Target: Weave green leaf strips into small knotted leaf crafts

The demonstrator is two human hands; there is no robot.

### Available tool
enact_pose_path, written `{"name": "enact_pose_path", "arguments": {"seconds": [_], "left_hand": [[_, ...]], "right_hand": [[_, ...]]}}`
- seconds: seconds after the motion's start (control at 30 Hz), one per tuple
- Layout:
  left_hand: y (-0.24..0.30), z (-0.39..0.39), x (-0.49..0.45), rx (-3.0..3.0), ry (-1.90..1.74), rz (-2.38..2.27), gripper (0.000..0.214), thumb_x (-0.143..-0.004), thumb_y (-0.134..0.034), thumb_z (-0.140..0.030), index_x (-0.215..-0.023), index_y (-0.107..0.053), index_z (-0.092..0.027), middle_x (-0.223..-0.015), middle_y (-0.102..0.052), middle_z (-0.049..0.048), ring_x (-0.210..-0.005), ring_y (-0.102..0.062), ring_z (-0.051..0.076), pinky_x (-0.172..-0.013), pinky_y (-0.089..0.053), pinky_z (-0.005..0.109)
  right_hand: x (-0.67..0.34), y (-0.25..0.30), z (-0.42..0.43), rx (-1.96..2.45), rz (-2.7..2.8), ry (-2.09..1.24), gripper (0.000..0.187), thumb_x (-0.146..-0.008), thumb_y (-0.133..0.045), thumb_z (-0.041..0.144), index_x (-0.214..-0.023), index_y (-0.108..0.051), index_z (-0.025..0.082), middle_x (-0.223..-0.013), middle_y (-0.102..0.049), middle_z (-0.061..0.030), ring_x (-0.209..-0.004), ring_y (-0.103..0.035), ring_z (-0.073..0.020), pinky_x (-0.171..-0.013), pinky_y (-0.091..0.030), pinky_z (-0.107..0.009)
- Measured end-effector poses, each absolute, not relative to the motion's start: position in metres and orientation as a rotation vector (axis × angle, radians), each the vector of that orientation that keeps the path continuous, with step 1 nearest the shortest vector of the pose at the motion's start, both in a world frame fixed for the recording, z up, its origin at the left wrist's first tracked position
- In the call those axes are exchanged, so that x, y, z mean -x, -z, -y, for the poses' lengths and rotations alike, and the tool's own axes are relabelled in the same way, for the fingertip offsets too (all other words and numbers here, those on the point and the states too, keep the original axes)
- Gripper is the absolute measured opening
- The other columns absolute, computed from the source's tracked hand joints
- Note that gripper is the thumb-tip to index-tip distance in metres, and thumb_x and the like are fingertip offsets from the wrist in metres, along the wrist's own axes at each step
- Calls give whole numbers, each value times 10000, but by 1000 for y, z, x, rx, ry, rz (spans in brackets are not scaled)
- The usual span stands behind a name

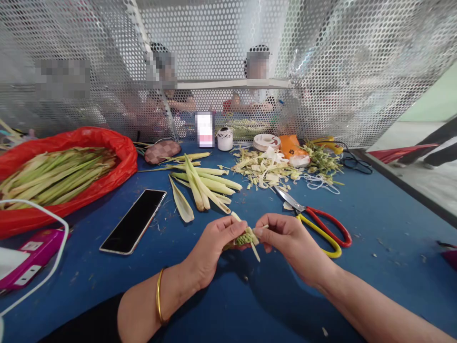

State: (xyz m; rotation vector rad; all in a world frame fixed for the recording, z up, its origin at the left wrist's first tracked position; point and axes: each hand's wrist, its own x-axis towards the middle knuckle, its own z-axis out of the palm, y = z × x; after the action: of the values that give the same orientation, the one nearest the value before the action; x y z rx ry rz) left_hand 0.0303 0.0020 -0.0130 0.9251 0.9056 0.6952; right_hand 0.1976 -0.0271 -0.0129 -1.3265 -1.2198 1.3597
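Over the front middle of the table, my left hand (217,243) is closed around a small green braided piece of husk (244,237). My right hand (285,238) pinches a pale husk strip (263,227) at the right end of that braid. Another loose strip hangs down from the piece between the two hands. Just beyond my right hand lie scissors (314,226) with one red and one yellow handle. Several pale green husk leaves (205,188) are spread on the table beyond my left hand.
A red plastic bag (124,152) full of husks stands at left. Nearby are a phone (133,221), a purple power strip (35,257) and a white cable. Husk scraps (262,167), a tape roll (267,142) and an orange packet (293,148) lie before a perforated metal screen (214,43); people sit behind it.
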Motion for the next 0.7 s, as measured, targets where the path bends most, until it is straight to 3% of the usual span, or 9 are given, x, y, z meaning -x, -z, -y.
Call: {"name": "enact_pose_path", "arguments": {"seconds": [0.1,0.23,0.5,0.7], "left_hand": [[14,-2,-30,-1014,-686,-932,254,-666,-797,-357,-766,-688,-151,-716,-665,22,-723,-588,145,-731,-449,256],[16,-2,-30,-1037,-647,-962,291,-618,-826,-376,-740,-709,-139,-681,-666,29,-685,-578,151,-727,-440,271],[13,-3,-27,-1050,-595,-824,282,-693,-773,-400,-717,-711,-126,-717,-685,68,-744,-600,178,-768,-443,281],[12,-4,-27,-1039,-574,-855,269,-721,-738,-388,-760,-722,-122,-790,-705,93,-767,-619,193,-813,-457,309]], "right_hand": [[-195,15,28,1346,1256,-1306,247,-762,-660,387,-666,-594,169,-571,-533,28,-533,-464,-103,-511,-369,-238],[-191,15,29,1347,1326,-1276,212,-793,-624,361,-694,-591,176,-592,-600,3,-559,-493,-118,-519,-388,-241],[-189,11,32,1179,1181,-1459,232,-776,-660,351,-672,-594,155,-600,-628,-12,-563,-514,-110,-532,-398,-231],[-190,13,30,1228,1243,-1314,242,-790,-667,381,-697,-591,171,-610,-615,6,-602,-576,-134,-559,-433,-241]]}}
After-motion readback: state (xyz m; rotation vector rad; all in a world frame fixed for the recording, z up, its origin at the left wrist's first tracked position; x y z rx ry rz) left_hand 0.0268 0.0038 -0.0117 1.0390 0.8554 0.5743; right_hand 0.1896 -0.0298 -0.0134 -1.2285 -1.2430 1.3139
